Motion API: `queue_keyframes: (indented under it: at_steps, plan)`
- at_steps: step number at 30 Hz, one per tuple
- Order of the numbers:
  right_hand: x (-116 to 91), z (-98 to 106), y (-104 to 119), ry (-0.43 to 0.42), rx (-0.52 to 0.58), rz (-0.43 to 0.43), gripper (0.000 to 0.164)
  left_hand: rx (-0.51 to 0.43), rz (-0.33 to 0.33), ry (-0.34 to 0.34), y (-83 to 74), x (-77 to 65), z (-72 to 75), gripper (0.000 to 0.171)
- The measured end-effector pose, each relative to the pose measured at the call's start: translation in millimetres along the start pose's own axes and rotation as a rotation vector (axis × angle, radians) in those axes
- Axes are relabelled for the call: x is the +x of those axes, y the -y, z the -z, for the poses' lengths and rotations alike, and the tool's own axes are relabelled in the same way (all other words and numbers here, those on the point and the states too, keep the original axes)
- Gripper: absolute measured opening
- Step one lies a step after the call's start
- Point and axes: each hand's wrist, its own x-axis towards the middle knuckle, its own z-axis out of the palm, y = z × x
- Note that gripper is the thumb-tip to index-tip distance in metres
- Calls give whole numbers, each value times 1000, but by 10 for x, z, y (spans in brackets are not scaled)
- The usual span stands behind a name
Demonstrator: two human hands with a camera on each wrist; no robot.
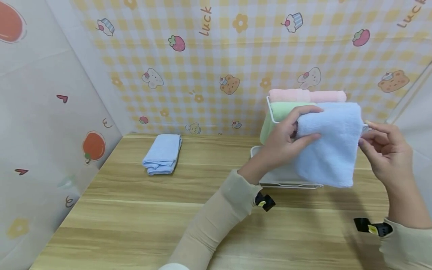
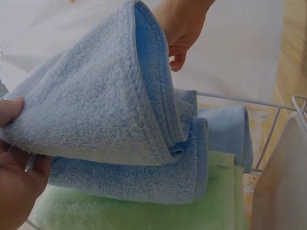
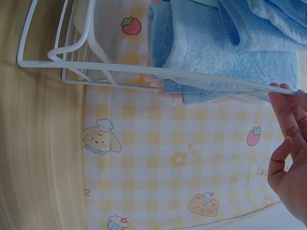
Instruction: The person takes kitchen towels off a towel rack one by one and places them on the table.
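Observation:
A light blue towel (image 1: 329, 146) drapes over the front of a white wire rack (image 1: 269, 108), its lower part hanging loose. My left hand (image 1: 281, 138) grips the towel's left edge, thumb in front. In the left wrist view, the towel (image 2: 96, 96) is folded over, with another blue layer and a green towel (image 2: 144, 211) beneath. My right hand (image 1: 389, 150) holds the rack's right side beside the towel. In the right wrist view, its bent fingers (image 3: 290, 115) meet the white rack bar (image 3: 192, 74). A green towel (image 1: 287, 108) and a pink towel (image 1: 303, 95) hang behind.
Toward the left of the wooden table (image 1: 135, 217) lies a folded blue towel (image 1: 163, 152). A white tray (image 1: 281, 174) forms the rack's base. Behind it stands a yellow checked backdrop (image 1: 202, 67), and a pale printed sheet (image 1: 44, 112) borders the left side.

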Motion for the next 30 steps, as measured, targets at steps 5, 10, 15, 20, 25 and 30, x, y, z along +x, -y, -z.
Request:
queue_keyframes:
  at_steps: [5, 10, 15, 20, 25, 30]
  plan:
    - [-1, -1, 18, -10, 17, -19, 39, -29, -74, -18, -11, -40, 50, 48]
    - [-4, -2, 33, -4, 30, -15, 41, -32, -175, -45, -27, -86, 121, 48]
    - [-7, -11, 40, 2, 25, -9, 41, 41, -241, -122, -51, -161, 228, 47]
    - [-10, -20, 49, -2, -10, -16, 41, 62, -252, -204, -70, -229, 316, 46]
    - [-12, -24, 43, -8, -19, -18, 40, 22, -272, -249, -79, -260, 354, 47]
    - [-10, -24, 37, -5, -9, -12, 40, -77, -321, -335, -100, -250, 360, 47]
